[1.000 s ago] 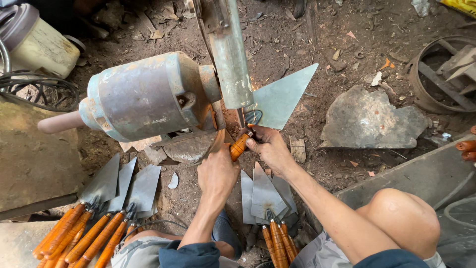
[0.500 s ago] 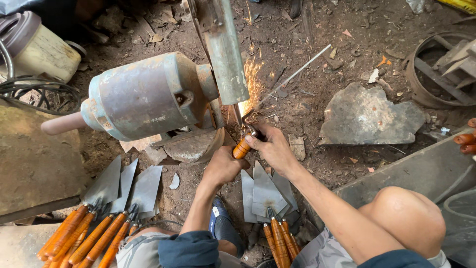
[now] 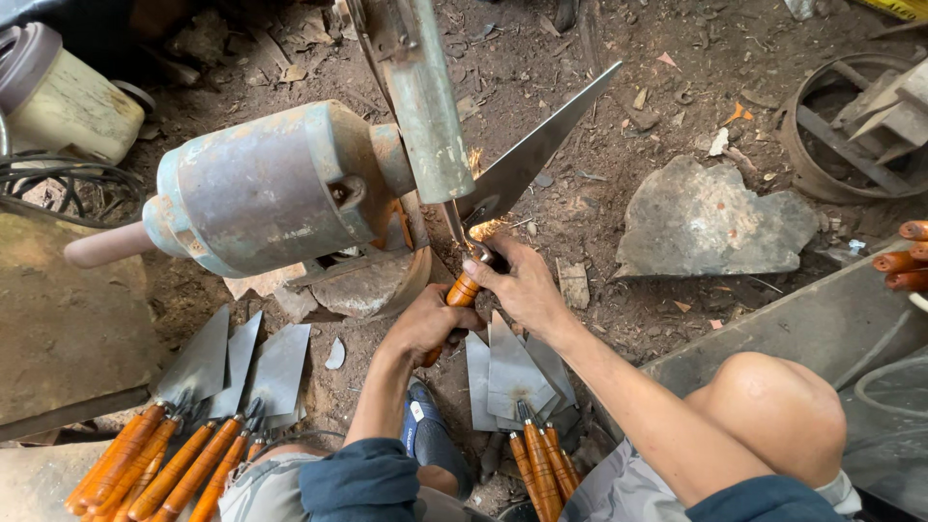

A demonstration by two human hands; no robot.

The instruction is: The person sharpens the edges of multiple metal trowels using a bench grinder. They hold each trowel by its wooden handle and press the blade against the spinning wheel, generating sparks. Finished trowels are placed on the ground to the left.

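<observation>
Trowel blade (image 3: 527,159): triangular steel blade on an orange wooden handle (image 3: 462,290), held at the grinding wheel; its point aims up and right over the dirt, and small sparks show near where blade meets wheel.
Motor (image 3: 271,188): largest thing I see, a worn blue-grey drum lying sideways, its shaft stub pointing left; it fills the room left of the hands.
Wheel guard (image 3: 425,92): long greenish cover, running from the top edge down to the contact point, just above both hands.
Flat stone (image 3: 715,227): grey slab on the dirt to the right, well apart from the blade tip.
Knee (image 3: 773,416): my right knee, bare, low right, beside the right forearm.
Finished pile, left (image 3: 193,425): trowels with orange handles fanned out at lower left, blades pointing up toward the motor.
Finished pile, centre (image 3: 517,382): more trowels on the ground under the hands, partly hidden by the right wrist.
Left hand (image 3: 425,324): closed around the lower part of the handle.
Right hand (image 3: 517,285): fingers clamped on the handle's top end, close under the wheel.
Open room: bare dirt between blade and flat stone; left and below are crowded.
</observation>
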